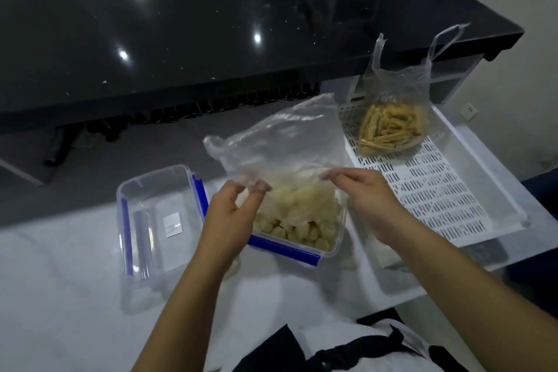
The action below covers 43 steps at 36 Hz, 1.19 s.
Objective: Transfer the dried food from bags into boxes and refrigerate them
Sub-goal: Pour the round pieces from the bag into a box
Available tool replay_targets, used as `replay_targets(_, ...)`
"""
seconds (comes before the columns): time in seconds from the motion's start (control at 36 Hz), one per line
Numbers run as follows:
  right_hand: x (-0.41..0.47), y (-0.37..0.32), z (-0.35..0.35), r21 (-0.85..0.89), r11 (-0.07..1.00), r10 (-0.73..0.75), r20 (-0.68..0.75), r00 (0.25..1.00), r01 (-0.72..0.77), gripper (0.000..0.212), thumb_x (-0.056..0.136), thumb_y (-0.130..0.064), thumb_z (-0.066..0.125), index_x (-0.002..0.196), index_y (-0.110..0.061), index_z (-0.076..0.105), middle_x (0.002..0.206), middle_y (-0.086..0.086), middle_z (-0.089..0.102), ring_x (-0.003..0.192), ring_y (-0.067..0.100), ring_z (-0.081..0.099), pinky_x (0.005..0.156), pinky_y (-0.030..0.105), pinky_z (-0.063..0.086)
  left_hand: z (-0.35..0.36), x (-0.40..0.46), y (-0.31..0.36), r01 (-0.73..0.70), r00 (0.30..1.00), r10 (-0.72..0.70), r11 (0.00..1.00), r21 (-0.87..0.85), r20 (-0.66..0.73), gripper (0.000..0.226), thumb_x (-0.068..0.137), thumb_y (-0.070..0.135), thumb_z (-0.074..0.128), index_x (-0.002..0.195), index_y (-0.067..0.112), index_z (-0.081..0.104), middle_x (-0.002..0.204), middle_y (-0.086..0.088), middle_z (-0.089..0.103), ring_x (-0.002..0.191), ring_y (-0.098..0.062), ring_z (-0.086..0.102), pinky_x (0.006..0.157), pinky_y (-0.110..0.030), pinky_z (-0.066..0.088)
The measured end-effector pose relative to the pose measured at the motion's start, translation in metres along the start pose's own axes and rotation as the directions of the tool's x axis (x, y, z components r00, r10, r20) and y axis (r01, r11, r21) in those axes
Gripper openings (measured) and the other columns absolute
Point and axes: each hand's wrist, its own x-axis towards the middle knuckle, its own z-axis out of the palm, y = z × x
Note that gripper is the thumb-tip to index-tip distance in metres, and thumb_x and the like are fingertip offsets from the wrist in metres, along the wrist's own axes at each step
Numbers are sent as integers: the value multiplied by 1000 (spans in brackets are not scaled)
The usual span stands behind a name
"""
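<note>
Clear plastic film is pinched at two points — the left hand (234,208) grips one side of the bag (277,142) between thumb and curled fingertips, and the right hand (367,199) pinches the other side in the same way. Between the two grips the film stretches taut, and the loose, mostly emptied upper part of the bag billows up and away beyond the fingers. Directly under the grips, and reaching toward the person, sits the box (327,246), a clear container with blue clips along its near edge; the lower part of the bag hangs into it. Pale yellowish round pieces of dried food (299,229) fill the box, some of them seen through the film — whether any remain inside the bag cannot be told.

Just outside the left hand's grip stands an empty box (157,220) of the same kind, its blue clips on the sides, touching or nearly touching the filled one. Beyond the right hand's grip lies a white slotted tray (437,190), and at its far end rests a second bag (392,106) with upright handles, holding yellow stick-shaped dried food. Everything stands on a white counter (75,281). Farther off than both grips runs a black glossy countertop (211,24). Nearest the person, below the forearms, a dark apron over a white garment shows.
</note>
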Motion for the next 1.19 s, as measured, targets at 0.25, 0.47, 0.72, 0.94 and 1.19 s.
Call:
replay_targets(0.25,1,3,-5,104,994,48,-16,999,-46,19,99,-11,56,99,-13,75,94,8,77,92,23,73,70,28,57,3,28,10,36,928,-11,998,-60,372,48,81,44,79,124,38,60,115,16,71,107,-4,67,91,-32,55)
replay_targets(0.47,-2,10,-9,146,989,-21,-74,997,32,12,95,-13,64,96,-11,76,89,5,77,83,19,74,64,23,58,13,36,11,-120,977,137,986,-112,165,28,93,20,69,101,47,69,91,7,77,89,-8,72,75,-21,57)
replay_targets(0.72,-8,9,-11,168,986,18,-93,995,-2,13,96,-15,64,98,-9,75,96,9,75,88,24,72,69,30,61,14,35,5,-53,994,76,965,-257,77,17,87,17,75,95,31,69,93,1,78,88,-18,75,74,-33,58)
replay_targets(0.94,-11,8,-8,169,985,30,-65,997,-18,14,96,-16,64,96,-12,77,98,11,76,100,30,71,76,36,61,15,29,6,-86,996,70,936,-340,-57,18,92,14,69,105,26,67,98,2,76,90,-18,74,70,-29,58)
replay_targets(1.19,-9,-2,-10,91,996,-5,-9,1000,6,15,95,-20,64,89,-21,78,102,2,77,101,25,71,86,48,58,18,16,1,-97,974,-19,864,-494,-226,22,91,7,70,110,14,64,101,-7,73,93,-26,73,79,-43,60)
